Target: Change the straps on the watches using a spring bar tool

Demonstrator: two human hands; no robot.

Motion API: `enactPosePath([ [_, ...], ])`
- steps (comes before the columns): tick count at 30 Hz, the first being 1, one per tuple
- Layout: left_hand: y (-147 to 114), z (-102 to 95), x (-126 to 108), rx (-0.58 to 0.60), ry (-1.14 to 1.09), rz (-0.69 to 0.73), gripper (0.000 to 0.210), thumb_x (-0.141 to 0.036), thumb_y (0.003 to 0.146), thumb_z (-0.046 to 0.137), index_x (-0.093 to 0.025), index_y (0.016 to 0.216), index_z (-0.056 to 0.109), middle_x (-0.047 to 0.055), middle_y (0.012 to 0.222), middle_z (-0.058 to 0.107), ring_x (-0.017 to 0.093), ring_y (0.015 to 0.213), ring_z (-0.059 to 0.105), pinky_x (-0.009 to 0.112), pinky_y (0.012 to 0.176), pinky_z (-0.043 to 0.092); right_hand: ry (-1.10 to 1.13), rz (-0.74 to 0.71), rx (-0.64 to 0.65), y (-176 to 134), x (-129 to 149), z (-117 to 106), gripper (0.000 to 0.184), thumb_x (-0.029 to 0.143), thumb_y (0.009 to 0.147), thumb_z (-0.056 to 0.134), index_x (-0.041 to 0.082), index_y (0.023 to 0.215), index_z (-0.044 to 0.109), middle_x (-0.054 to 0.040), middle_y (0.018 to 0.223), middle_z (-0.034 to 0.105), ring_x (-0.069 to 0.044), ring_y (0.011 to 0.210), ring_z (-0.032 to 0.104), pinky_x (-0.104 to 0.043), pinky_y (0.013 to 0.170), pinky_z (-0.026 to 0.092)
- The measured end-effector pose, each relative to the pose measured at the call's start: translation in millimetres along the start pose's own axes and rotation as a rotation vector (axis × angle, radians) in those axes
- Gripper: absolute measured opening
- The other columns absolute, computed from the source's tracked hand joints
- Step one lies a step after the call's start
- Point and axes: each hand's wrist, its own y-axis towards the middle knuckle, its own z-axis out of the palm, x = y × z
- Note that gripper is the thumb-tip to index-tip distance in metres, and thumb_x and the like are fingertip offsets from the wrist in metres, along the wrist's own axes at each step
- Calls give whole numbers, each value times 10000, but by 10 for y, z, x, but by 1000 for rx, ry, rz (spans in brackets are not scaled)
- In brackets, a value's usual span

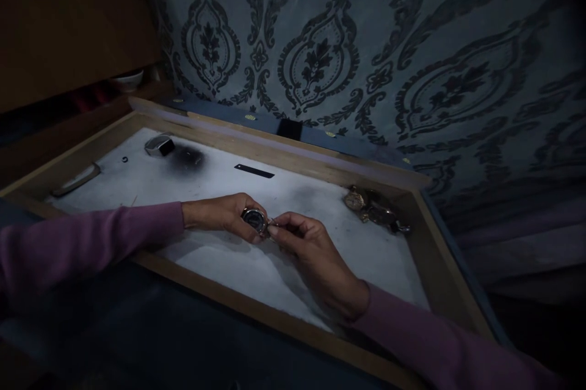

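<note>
Over the middle of a wooden tray with a white base, my left hand (224, 214) is closed around a round watch (254, 220) with a dark face and a shiny rim. The watch is tilted toward me between thumb and fingers. At its right edge, the thumb and index finger of my right hand (315, 249) are pinched together on a small thin thing that I cannot make out. Beyond my hands a flat black blade-like strip (254, 171) lies on the white base.
Wooden sides (192, 284) frame the work surface. At the back left lie a silver wristwatch (160, 145) and a small dark C-shaped piece (124, 159). A curved strip (77, 181) rests by the left side. Several gold-coloured watches (373, 210) are heaped at the right.
</note>
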Motion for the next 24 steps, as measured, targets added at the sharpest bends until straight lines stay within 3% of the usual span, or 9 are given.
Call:
enactPosePath([
  [9, -8, -30, -43, -15, 6, -45, 182, -239, 679, 731, -154, 831, 679, -18, 735, 608, 86, 616, 476, 208, 548, 330, 72, 60, -20, 13, 51, 17, 292, 385, 601, 842, 174, 716, 675, 26, 630, 590, -85, 542, 410, -228, 508, 300],
  [19, -4, -21, -79, -38, 9, -56, 207, -254, 656, 733, -147, 811, 647, -46, 650, 523, 74, 551, 387, 211, 505, 259, 82, 65, -32, 11, 65, 14, 273, 353, 604, 841, 175, 729, 676, 12, 700, 607, -98, 612, 475, -230, 562, 359],
  [24, 0, -23, -77, -63, -15, -46, 195, -267, 665, 729, -135, 779, 640, -56, 585, 480, 64, 490, 326, 213, 459, 207, 99, 88, -46, 29, 59, 13, 292, 360, 587, 846, 176, 728, 667, 7, 717, 609, -94, 594, 452, -222, 525, 334],
])
